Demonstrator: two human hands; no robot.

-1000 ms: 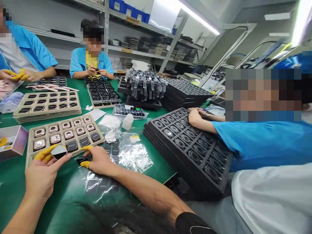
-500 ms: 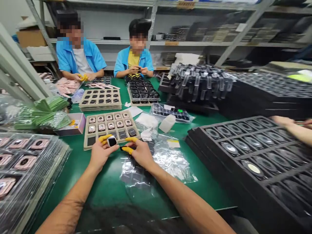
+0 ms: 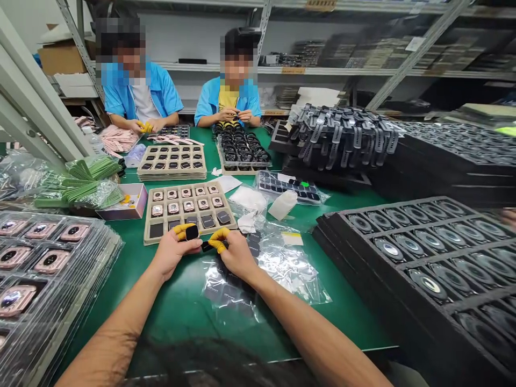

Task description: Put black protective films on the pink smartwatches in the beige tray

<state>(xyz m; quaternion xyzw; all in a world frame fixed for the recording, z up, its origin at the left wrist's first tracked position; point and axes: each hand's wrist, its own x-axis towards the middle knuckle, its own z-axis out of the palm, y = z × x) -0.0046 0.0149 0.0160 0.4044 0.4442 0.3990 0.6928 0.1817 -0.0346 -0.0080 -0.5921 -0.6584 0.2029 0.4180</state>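
Observation:
My left hand [image 3: 174, 250], with yellow finger cots, pinches a small square watch body [image 3: 191, 232] with a dark screen. My right hand [image 3: 234, 253], also in yellow cots, pinches a small dark film piece [image 3: 207, 246] just right of the watch body. Both hands hover at the near edge of a beige tray [image 3: 150, 241] holding rose-gold watch bodies and dark screens. Under my right hand lies a clear plastic bag [image 3: 282, 269] with dark film pieces.
Stacked clear trays of rose-gold watches [image 3: 40, 258] sit at my left, stacked black trays [image 3: 423, 269] at my right. Another beige tray [image 3: 172, 163], a white bottle [image 3: 282, 204], a pink box [image 3: 126, 204] and green packs [image 3: 86, 183] lie beyond. Two people in blue work opposite.
The view swung left a second ago, losing the neighbour in blue at my right. My hands have drawn closer together, and the watch body's screen now looks dark.

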